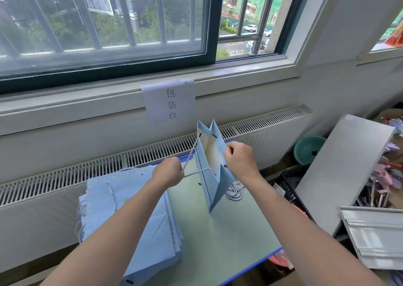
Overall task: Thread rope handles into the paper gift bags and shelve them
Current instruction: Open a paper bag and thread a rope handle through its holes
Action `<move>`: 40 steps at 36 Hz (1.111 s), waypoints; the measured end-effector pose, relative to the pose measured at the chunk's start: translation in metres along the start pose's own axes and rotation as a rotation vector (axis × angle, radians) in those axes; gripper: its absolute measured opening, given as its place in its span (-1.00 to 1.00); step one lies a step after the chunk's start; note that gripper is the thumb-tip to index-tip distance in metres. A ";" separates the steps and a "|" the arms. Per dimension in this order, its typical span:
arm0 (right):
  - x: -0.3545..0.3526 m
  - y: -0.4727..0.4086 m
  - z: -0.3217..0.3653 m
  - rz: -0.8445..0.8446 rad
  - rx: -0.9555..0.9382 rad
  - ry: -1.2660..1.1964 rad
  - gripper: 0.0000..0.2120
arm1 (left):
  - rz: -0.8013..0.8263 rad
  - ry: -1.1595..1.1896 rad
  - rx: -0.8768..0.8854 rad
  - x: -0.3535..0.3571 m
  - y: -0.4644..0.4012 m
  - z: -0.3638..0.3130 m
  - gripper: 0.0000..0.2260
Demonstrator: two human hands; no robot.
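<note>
Pale blue paper made up the gift bag [214,172] that stood upright near the centre of the green table [229,231], its mouth open and its gusseted sides folded inward. At the bag's 9 o'clock, the left hand [169,173] was clenched around a twisted white-and-blue rope handle [192,164], whose two strands ran taut from the fist to two holes in the bag's near panel. At the bag's 3 o'clock, the right hand [238,161] pinched the top edge of the opposite panel between curled fingers and thumb, steadying the bag. Small dark holes showed on the panels near the top and lower down the side.

At 7 o'clock from the standing bag lay a stack of flat bags [135,216], the same pale blue, with rope handles hanging loose over its left edge and one lying across the top sheet. Just beside the bag's base at 4 o'clock sat a loose bundle of ropes [235,191], partly hidden behind the bag.

At 12 o'clock, a paper sign [170,101] with three printed characters hung from the windowsill above a long radiator grille [109,166]. Off the table at 3 o'clock leaned a grey board [342,172], with a teal basin [307,149] behind it
</note>
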State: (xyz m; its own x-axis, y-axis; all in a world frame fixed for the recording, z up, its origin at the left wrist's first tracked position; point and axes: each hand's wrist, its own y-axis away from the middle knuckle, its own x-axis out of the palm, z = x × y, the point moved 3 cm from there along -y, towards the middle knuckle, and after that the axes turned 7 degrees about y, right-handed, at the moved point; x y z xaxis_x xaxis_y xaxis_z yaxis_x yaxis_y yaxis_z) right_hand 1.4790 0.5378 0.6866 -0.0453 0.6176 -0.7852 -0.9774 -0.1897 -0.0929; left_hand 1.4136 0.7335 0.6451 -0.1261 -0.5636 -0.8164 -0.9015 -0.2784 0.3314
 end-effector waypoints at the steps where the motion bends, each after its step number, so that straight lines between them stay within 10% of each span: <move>1: -0.001 0.000 0.000 0.000 -0.007 0.007 -0.78 | -0.016 -0.043 0.011 0.000 0.001 0.001 -0.67; 7: -0.006 0.002 0.002 0.007 -0.021 0.009 -0.74 | -0.115 -0.147 0.052 -0.006 0.007 -0.009 -0.90; 17: -0.012 0.002 0.020 -0.025 -0.066 0.041 -0.72 | -0.141 0.315 0.687 -0.006 0.035 -0.057 -0.90; 30: -0.015 0.007 0.020 -0.010 -0.024 -0.028 -0.71 | -0.191 -0.078 0.592 -0.007 0.031 -0.054 -0.85; 40: -0.023 -0.002 0.024 -0.013 0.265 -0.413 -0.84 | -0.060 0.375 0.700 0.005 0.045 -0.052 -0.44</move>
State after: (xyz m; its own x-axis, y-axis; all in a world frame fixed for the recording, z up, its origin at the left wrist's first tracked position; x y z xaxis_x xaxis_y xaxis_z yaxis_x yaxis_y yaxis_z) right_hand 1.4768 0.5418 0.7198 -0.0584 0.8798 -0.4718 -0.9949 -0.0126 0.0997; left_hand 1.3939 0.6782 0.6807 -0.0337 -0.8220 -0.5685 -0.9688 0.1665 -0.1834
